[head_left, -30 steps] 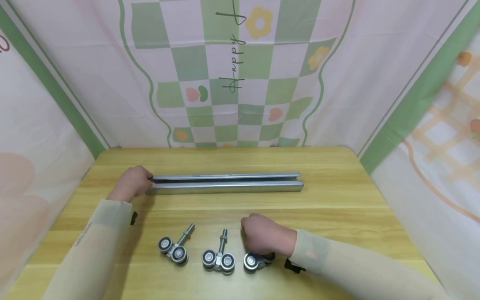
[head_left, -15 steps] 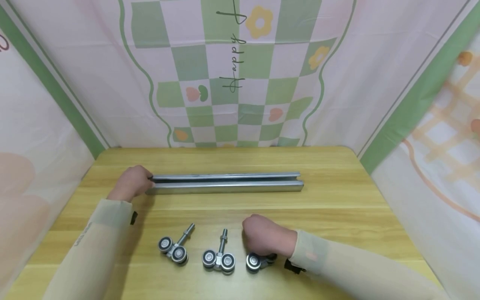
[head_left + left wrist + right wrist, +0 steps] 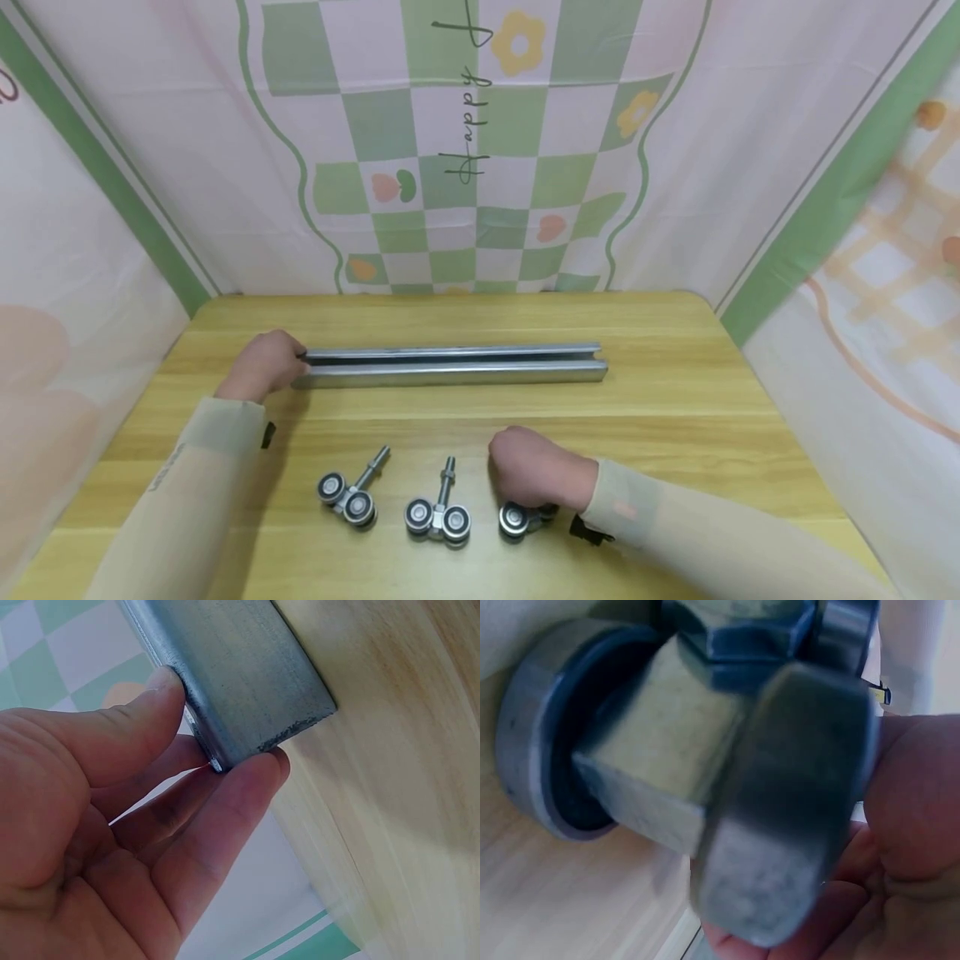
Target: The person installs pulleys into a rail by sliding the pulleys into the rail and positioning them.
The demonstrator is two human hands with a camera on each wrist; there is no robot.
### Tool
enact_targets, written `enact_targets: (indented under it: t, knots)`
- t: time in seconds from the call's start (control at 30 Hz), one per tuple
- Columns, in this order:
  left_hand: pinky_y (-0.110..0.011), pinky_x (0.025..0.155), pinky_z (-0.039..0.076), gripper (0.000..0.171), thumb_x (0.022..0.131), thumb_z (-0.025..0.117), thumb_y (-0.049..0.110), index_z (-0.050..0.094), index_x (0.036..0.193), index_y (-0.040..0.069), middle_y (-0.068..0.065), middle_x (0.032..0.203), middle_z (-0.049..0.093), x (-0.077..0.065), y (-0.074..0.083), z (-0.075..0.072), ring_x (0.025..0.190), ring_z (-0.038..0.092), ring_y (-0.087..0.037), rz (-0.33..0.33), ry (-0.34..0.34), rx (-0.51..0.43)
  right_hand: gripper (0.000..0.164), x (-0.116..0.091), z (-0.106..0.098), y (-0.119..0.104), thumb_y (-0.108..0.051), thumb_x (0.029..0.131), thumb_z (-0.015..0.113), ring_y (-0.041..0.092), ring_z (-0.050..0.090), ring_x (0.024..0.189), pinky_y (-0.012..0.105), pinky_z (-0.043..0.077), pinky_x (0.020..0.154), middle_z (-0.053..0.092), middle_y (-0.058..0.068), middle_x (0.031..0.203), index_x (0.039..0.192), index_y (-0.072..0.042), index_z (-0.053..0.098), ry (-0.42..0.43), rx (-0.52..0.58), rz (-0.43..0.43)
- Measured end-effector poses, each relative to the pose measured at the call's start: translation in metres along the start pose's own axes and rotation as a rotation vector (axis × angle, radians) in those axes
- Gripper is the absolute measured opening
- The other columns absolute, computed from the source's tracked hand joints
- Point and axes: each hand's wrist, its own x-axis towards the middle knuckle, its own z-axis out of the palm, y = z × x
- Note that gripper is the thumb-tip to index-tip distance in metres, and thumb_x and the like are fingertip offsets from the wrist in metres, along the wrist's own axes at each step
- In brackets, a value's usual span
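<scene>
At the far side of the table lies a C-shaped steel channel rail point(image 3: 465, 375), its open slot along the top. My left hand point(image 3: 262, 367) pinches the rail's left end. The left wrist view has the thumb on the long edge of the rail point(image 3: 247, 682) and fingertips against its cut end. Nearer the front, my right hand point(image 3: 536, 468) grips a roller trolley point(image 3: 514, 520), whose bolt is hidden by the hand. Close up in the right wrist view, that trolley point(image 3: 787, 802) shows its wheels, square block and hex nut, with curled fingers behind.
Two more roller trolleys lie left of my right hand: the middle one point(image 3: 438, 522) with its bolt pointing away, the left one point(image 3: 347, 500) angled. A printed cloth point(image 3: 480, 233) hangs behind the wooden table point(image 3: 420, 425), with cloth on both sides too.
My right hand has shifted slightly to the right, and the trolley in it has moved right and a little away from me. The left hand and the rail have stayed put.
</scene>
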Motion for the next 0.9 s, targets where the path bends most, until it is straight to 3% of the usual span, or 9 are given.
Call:
enact_targets:
  t: [0.47,0.63,0.73,0.9]
  knots:
    - [-0.062,0.099,0.042,0.042,0.094,0.067,0.012,0.059,0.127,-0.013,-0.033,0.127,0.057,0.001,0.001,0.000,0.117,0.053,-0.052,0.000,-0.003,0.009,0.010,-0.007,-0.009,0.011,0.004,0.073,0.062,0.015,0.050,0.057,0.032,0.048,0.056,0.056,0.000,0.067,0.076,-0.006,0.064,0.034,0.137,0.063]
    - [-0.062,0.099,0.042,0.041,0.094,0.068,0.012,0.059,0.126,-0.012,-0.032,0.127,0.058,0.001,0.001,0.001,0.117,0.053,-0.051,-0.007,-0.004,0.009,0.015,-0.012,-0.017,0.015,0.003,0.078,0.064,0.017,0.056,0.066,0.040,0.056,0.074,0.069,0.011,0.087,0.092,0.003,0.070,0.039,0.170,0.069]
    - [-0.062,0.099,0.042,0.041,0.094,0.067,0.012,0.059,0.127,-0.012,-0.033,0.127,0.058,0.000,0.001,0.001,0.117,0.053,-0.051,-0.013,-0.006,0.003,0.019,-0.015,-0.022,0.019,0.001,0.081,0.065,0.019,0.059,0.071,0.044,0.055,0.081,0.070,0.014,0.094,0.098,0.005,0.070,0.059,0.170,0.051]
    - [-0.062,0.098,0.043,0.041,0.094,0.067,0.011,0.059,0.126,-0.013,-0.033,0.126,0.059,0.000,0.002,0.000,0.115,0.054,-0.050,-0.011,0.002,0.003,0.033,-0.021,-0.032,0.028,-0.001,0.081,0.066,0.025,0.063,0.093,0.047,0.051,0.094,0.070,0.020,0.111,0.113,0.008,0.069,0.111,0.164,0.028]
